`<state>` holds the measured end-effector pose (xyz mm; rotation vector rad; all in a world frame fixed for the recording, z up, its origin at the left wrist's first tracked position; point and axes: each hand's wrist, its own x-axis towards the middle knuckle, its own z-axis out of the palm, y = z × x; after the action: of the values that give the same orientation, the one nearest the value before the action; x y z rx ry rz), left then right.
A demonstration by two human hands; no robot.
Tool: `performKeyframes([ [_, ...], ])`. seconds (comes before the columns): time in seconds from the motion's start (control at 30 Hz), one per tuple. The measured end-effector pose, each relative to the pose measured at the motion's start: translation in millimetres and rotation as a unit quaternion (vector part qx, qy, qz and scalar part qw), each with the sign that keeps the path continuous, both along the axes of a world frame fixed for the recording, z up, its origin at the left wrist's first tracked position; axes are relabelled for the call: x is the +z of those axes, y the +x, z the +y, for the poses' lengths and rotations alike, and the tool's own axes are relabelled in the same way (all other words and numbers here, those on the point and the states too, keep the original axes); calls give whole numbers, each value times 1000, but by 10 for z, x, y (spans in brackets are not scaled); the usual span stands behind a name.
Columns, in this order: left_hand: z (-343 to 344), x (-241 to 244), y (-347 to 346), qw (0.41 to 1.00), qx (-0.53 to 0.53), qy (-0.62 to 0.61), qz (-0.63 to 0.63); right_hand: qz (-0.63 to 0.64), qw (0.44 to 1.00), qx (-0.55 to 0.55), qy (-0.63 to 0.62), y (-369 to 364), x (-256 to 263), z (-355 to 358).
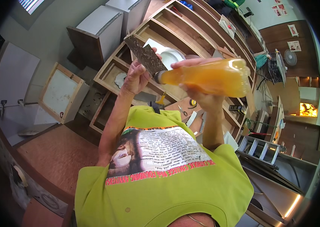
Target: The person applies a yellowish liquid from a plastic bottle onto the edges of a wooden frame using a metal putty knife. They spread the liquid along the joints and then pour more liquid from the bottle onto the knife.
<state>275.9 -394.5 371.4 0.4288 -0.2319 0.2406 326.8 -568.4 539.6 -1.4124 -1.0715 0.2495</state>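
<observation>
My left hand (137, 75) grips a narrow, notched dark brown strip (145, 56), a board or laminate offcut, with pale flecks over its face. My right hand (202, 93) is wrapped around a clear plastic bottle (213, 78) of orange-yellow liquid. The bottle lies tilted nearly level, its dark-capped neck (158, 77) at the strip's lower end. Whether cap and strip touch, I cannot tell. Behind the hands is a round white container (172, 55), partly hidden.
Wooden drawer frames (177, 31) spread beyond my hands. A yellow-handled scraper (162, 98), a tape measure (193, 102) and scissors (182, 110) lie near my body. Cabinets (100, 25) stand at the left, an aluminium ladder (257, 150) at the right. A person (232, 3) is at the far top.
</observation>
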Motion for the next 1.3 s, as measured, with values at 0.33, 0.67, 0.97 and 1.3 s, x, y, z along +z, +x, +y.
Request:
performKeyframes([
  [0.33,132,23,11,1000,9,2,-9,40,999,3,30,38,-8,8],
  [0.67,93,-25,41,1000,-14,11,-3,13,999,14,33,113,-50,106],
  [0.97,-31,-273,118,998,-58,-26,21,-13,1000,-3,16,257,-85,430],
  [1.3,-61,-158,137,998,-66,-2,3,-15,1000,-10,2,294,-4,428],
])
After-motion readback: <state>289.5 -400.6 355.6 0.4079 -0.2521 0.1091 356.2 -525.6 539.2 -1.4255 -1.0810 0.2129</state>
